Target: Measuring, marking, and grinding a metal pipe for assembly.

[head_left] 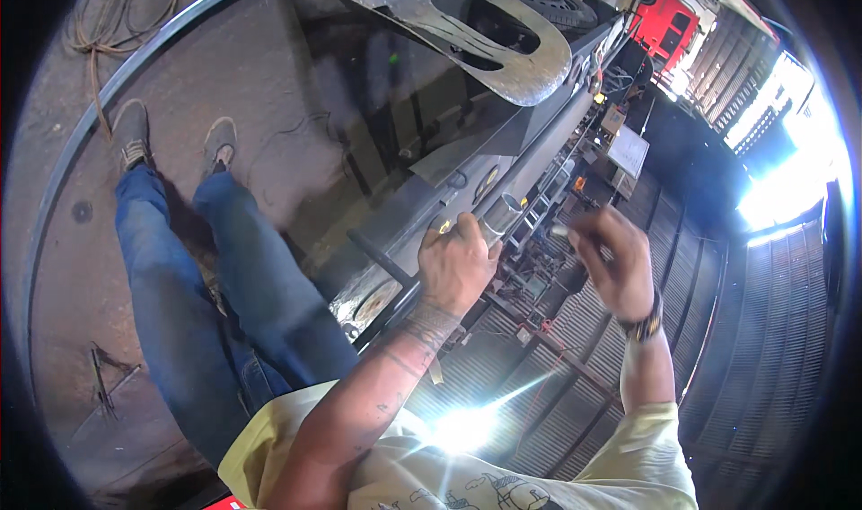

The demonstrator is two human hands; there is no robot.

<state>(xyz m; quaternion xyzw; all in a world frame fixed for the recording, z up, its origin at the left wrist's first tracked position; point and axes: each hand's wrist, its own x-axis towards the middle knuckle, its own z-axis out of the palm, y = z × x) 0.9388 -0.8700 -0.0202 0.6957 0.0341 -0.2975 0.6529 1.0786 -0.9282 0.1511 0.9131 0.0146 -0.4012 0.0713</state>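
Note:
My left hand [456, 263] is closed in a fist around a short, shiny metal tube [501, 214], whose hollow end sticks out beyond the thumb side. Just left of this fist is a dark round bar [382, 257]. To the right, my right hand [618, 260] is raised apart from the tube, with thumb and fingers brought together and slightly blurred. A small pale spot shows at its fingertips, too unclear to name. A dark watch circles that wrist.
A slotted metal plate [539, 74] juts in at the top, near a tyre [548, 5]. A long grey beam [548, 137] runs past my left hand. Beyond lie a ladder [530, 221], cluttered tools and a red vehicle [666, 30]. A coiled cable [112, 34] rests on the floor.

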